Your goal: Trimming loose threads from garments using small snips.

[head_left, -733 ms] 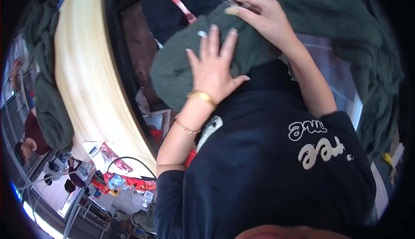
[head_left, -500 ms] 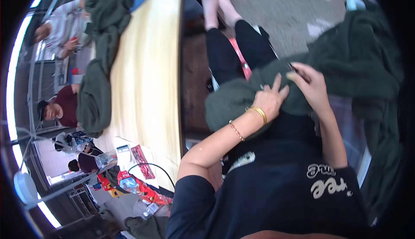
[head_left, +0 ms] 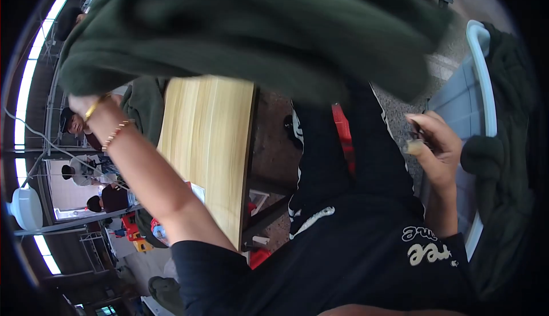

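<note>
A dark green fleece-like garment (head_left: pixel 246 47), blurred by motion, is stretched through the air across the upper part of the view. At its left end my left hand (head_left: pixel 81 104) is raised and closed on the cloth, with its fingers mostly hidden behind the fabric. My right hand (head_left: pixel 439 150) is apart from the garment, over the right side of my lap. Between its thumb and fingers sits a small dark tool (head_left: pixel 416 126) that looks like thread snips; its details are blurred.
A wooden-topped table (head_left: pixel 209 144) stands to my left, with more green cloth (head_left: pixel 143 102) on its far part. To my right is a pale blue plastic bin (head_left: pixel 486 82), with green garments (head_left: pixel 506 202) draped over its side. Other people (head_left: pixel 74 122) are beyond the table.
The garment has been lifted off my lap and swung up to the left by my left hand. My right hand has come away from the cloth, still with the small tool.
</note>
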Motion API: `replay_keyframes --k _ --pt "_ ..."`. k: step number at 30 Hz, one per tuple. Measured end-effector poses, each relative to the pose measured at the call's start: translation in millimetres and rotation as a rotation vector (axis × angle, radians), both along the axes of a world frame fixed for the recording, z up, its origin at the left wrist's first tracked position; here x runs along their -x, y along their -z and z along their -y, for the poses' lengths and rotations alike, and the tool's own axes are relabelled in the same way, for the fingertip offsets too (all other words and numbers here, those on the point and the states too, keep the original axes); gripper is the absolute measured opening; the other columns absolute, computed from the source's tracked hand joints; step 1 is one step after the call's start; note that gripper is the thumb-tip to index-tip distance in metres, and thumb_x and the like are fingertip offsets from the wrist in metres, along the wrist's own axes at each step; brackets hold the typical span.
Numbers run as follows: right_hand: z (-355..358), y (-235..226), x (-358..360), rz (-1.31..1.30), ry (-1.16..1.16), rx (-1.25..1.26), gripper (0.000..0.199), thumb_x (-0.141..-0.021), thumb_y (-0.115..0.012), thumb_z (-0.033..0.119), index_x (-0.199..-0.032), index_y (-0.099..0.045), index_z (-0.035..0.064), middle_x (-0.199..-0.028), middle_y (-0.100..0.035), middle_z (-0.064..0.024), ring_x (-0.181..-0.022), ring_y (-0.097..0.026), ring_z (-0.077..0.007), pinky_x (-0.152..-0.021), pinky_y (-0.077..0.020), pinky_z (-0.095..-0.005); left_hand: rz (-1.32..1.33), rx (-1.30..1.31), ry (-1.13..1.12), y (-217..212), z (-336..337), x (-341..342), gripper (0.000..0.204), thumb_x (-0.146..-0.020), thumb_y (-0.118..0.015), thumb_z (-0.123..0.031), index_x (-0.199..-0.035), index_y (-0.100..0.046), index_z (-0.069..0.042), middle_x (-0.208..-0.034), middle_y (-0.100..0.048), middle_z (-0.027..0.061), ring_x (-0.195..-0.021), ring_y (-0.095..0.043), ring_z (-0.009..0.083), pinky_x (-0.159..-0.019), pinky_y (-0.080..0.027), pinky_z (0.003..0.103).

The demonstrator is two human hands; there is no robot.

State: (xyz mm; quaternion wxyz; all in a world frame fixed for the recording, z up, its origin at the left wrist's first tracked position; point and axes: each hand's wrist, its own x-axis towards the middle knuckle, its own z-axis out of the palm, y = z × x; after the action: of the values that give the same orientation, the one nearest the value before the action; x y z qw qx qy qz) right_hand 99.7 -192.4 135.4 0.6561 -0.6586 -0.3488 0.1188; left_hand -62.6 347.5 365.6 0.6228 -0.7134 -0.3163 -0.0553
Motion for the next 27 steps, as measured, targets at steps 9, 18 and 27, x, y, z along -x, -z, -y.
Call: replay_keyframes --k 9,18,27 --pt "-9 51 -2 -0.006 -0.060 0.095 0.033 -0.078 -0.071 0.005 -0.110 -0.065 -0.0003 -0.079 -0.049 0.0007 -0.066 -0.042 -0.0055 -0.058 -0.0333 -0.0207 2.385 1.419 0.162 162 -55 101 0.038 -0.080 -0.070 -0.032 -0.109 -0.061 -0.010 -0.103 -0.059 0.0084 -0.097 -0.055 0.0265 -0.088 -0.044 0.049" --pt "-10 79 7 -0.196 -0.021 0.091 0.037 -0.078 -0.070 0.000 -0.114 -0.066 0.0048 -0.082 -0.054 0.0039 -0.070 -0.046 -0.0014 -0.059 -0.0368 -0.0177 1.797 1.676 0.225 315 14 19 0.061 -0.082 -0.064 -0.007 -0.139 -0.045 -0.008 -0.143 -0.042 0.0128 -0.128 -0.041 0.0224 -0.104 -0.033 0.034" --pt "6 91 -1 -0.180 -0.002 0.305 0.030 -0.092 -0.062 0.026 -0.107 -0.067 -0.0002 -0.098 -0.070 -0.0117 -0.096 -0.066 -0.0159 -0.086 -0.0497 -0.0289 1.085 1.973 0.761 292 96 -36 0.055 -0.089 -0.054 -0.011 -0.141 -0.038 -0.001 -0.146 -0.037 0.0158 -0.132 -0.037 0.0262 -0.111 -0.027 0.038"
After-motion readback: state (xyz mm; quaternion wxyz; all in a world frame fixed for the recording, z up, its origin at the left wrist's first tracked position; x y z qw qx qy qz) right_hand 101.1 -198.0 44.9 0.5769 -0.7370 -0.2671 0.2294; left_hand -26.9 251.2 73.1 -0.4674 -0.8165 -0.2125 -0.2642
